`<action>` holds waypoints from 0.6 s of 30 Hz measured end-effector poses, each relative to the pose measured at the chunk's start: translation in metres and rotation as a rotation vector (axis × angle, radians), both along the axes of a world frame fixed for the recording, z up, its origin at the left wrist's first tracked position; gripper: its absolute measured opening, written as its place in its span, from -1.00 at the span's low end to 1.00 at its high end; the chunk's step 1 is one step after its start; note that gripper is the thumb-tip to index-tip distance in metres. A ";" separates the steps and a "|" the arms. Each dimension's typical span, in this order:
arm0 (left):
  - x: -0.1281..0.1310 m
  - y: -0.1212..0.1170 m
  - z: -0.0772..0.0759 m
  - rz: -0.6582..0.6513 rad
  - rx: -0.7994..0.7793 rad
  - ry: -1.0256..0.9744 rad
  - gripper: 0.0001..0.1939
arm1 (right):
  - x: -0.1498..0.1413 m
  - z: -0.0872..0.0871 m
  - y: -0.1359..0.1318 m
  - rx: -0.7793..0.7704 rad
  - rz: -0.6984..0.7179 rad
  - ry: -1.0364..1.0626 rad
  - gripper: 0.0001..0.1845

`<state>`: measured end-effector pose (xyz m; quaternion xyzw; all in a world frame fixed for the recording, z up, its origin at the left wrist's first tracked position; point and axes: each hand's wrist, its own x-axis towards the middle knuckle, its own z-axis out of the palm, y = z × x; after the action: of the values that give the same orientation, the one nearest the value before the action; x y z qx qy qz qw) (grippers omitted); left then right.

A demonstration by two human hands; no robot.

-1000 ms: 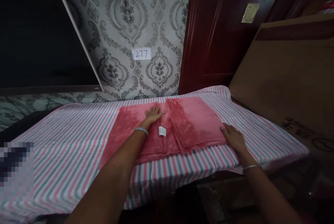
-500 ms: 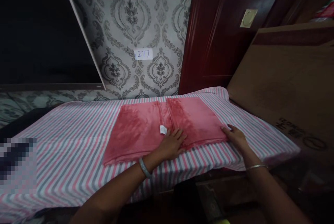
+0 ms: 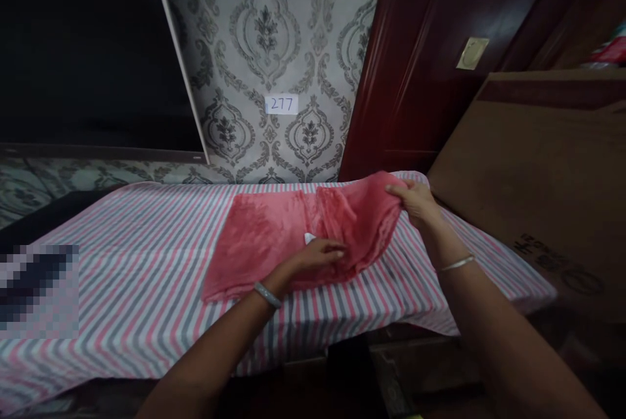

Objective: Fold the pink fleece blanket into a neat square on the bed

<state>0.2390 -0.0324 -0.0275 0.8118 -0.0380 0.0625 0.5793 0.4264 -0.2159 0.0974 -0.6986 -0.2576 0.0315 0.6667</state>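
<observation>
A pink fleece cloth (image 3: 264, 236) lies partly folded on a table under a striped sheet (image 3: 147, 262). My right hand (image 3: 415, 201) is closed on the cloth's right edge and holds it lifted off the sheet. My left hand (image 3: 315, 256) lies on the cloth near its front edge, fingers flat, beside a small white tag (image 3: 310, 238). Both wrists wear a bangle.
Patterned wallpaper with a paper label "277" (image 3: 282, 104) is behind the table. A dark red door (image 3: 430, 60) stands at the back right, and a large cardboard sheet (image 3: 542, 171) leans at the right. At the left edge lies a blurred patch (image 3: 39, 288).
My right hand has taken the cloth's right edge and lifted it up and to the left. My left hand came from the far middle of the cloth to its front edge.
</observation>
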 end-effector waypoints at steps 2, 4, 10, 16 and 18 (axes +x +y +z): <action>-0.006 0.015 0.011 0.122 -0.248 -0.037 -0.52 | -0.026 0.030 0.031 -0.061 0.055 -0.161 -0.70; -0.017 0.035 0.025 0.206 -0.505 -0.084 -0.51 | -0.056 0.052 0.063 -0.122 0.133 -0.323 -0.72; -0.074 0.116 0.055 0.461 -0.968 -0.130 -0.60 | -0.168 0.035 0.146 -0.307 0.366 -0.650 -0.73; -0.131 0.151 0.035 0.630 -1.021 0.036 -0.57 | -0.231 -0.057 0.167 -0.329 0.797 -0.607 -0.88; -0.141 0.152 0.023 0.659 -1.011 0.125 -0.60 | -0.222 -0.079 0.164 -0.292 0.782 -0.522 -0.85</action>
<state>0.0980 0.1199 -0.0041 0.4071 0.2837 0.2011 0.8446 0.2042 -0.0521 0.0184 -0.6204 -0.6518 0.1391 0.4133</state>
